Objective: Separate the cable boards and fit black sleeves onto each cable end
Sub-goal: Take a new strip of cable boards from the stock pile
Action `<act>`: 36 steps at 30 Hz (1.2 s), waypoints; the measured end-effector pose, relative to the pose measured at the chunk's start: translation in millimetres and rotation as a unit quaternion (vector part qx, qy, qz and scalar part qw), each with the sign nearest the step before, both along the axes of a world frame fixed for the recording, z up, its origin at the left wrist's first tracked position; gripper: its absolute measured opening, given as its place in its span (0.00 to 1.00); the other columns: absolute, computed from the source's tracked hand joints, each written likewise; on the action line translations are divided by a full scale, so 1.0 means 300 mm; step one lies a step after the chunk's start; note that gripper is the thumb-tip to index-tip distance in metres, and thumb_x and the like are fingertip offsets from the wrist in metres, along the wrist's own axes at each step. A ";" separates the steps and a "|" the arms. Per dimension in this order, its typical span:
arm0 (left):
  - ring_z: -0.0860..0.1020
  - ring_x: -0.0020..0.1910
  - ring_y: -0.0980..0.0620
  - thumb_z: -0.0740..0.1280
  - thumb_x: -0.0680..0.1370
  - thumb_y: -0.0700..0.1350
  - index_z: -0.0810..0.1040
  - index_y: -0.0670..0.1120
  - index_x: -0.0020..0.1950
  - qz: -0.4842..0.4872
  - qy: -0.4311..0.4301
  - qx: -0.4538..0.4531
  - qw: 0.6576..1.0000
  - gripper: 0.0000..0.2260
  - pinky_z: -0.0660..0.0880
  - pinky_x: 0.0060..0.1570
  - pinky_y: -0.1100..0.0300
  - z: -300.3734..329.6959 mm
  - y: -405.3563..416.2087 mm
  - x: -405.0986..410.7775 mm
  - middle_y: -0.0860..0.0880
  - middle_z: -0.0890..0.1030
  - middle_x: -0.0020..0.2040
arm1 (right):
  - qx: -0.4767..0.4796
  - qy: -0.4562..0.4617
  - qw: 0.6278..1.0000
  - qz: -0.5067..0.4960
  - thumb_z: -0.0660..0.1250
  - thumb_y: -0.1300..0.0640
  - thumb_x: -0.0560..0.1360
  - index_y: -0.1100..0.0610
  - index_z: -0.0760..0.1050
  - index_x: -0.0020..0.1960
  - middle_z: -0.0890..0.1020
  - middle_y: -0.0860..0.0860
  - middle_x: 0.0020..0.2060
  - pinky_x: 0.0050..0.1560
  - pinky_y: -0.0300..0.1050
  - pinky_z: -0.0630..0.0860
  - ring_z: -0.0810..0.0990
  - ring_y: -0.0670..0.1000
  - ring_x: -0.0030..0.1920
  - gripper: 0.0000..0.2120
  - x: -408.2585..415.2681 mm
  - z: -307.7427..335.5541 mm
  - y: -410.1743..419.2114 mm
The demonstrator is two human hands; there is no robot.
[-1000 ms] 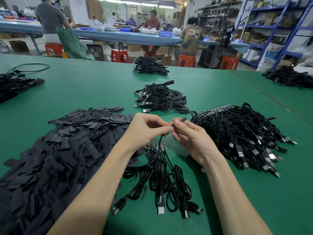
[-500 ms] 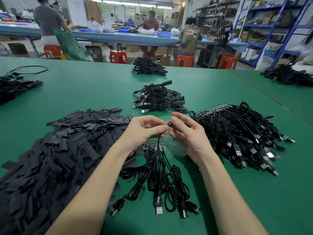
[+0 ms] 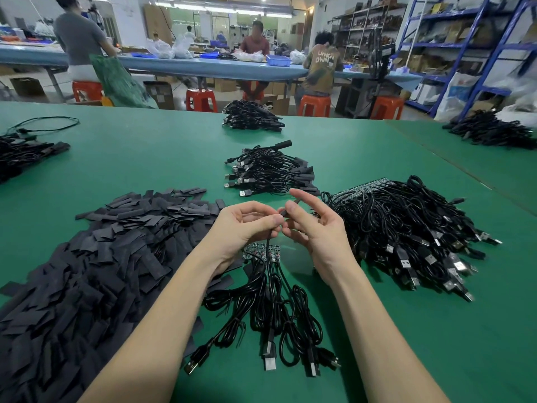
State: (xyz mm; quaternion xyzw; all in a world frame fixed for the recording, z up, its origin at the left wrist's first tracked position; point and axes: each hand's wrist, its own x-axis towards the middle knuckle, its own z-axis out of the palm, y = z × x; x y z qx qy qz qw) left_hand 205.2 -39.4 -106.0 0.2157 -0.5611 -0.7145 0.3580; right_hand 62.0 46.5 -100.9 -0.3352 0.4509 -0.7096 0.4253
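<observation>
- Between the two hands, above the green table (image 3: 377, 330), one thin black cable (image 3: 268, 242) is held up; its top end meets a small black sleeve (image 3: 286, 212) at the fingertips.
- The left hand (image 3: 244, 228) pinches the cable just under its end, thumb and forefinger closed on it.
- The right hand (image 3: 316, 228) holds the sleeve between thumb and forefinger; its other fingers are spread loosely. How far the sleeve is on the end, I cannot tell.
- I judge the cable to be light and limp, so it will bend if it is taken far from the tip; the best place to hold is close behind the end.
- The sleeve looks thin, soft and flat. It probably needs a light squeeze to open its mouth, and it may slip away easily.
- Directly below the grip lies a strip of small boards (image 3: 261, 253) with cables still attached, their USB plugs (image 3: 270, 363) nearer to the person.
- Left of the grip is a big heap of loose sleeves (image 3: 87, 271); right of it a large pile of cables on boards (image 3: 406, 228); beyond it a smaller bundle of cables (image 3: 270, 170).
- The hanging cable runs down into the tangle below, so a pull may drag the neighbours with it.
</observation>
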 end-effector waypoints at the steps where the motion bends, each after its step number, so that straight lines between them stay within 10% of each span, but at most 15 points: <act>1: 0.83 0.37 0.52 0.79 0.65 0.41 0.86 0.44 0.42 -0.002 0.006 0.009 1.000 0.07 0.80 0.42 0.64 0.000 -0.001 0.000 0.43 0.85 0.39 | -0.009 -0.002 1.000 -0.017 0.75 0.60 0.75 0.54 0.83 0.58 0.87 0.60 0.46 0.44 0.41 0.82 0.85 0.53 0.42 0.12 0.004 0.001 -0.004; 30: 0.84 0.37 0.50 0.78 0.67 0.43 0.85 0.44 0.43 0.035 -0.007 -0.035 0.999 0.08 0.81 0.41 0.62 -0.008 -0.005 -0.007 0.40 0.86 0.42 | -0.045 -0.077 0.993 -0.077 0.74 0.64 0.74 0.57 0.84 0.54 0.87 0.58 0.44 0.45 0.41 0.82 0.85 0.51 0.42 0.10 0.041 -0.008 -0.031; 36: 0.85 0.45 0.49 0.77 0.66 0.58 0.85 0.48 0.47 -0.037 -0.129 -0.055 0.990 0.17 0.82 0.48 0.57 0.026 -0.009 -0.010 0.45 0.87 0.48 | -0.062 -0.191 0.973 -0.111 0.73 0.66 0.75 0.59 0.83 0.53 0.87 0.55 0.41 0.45 0.39 0.83 0.84 0.48 0.39 0.08 0.028 0.021 -0.032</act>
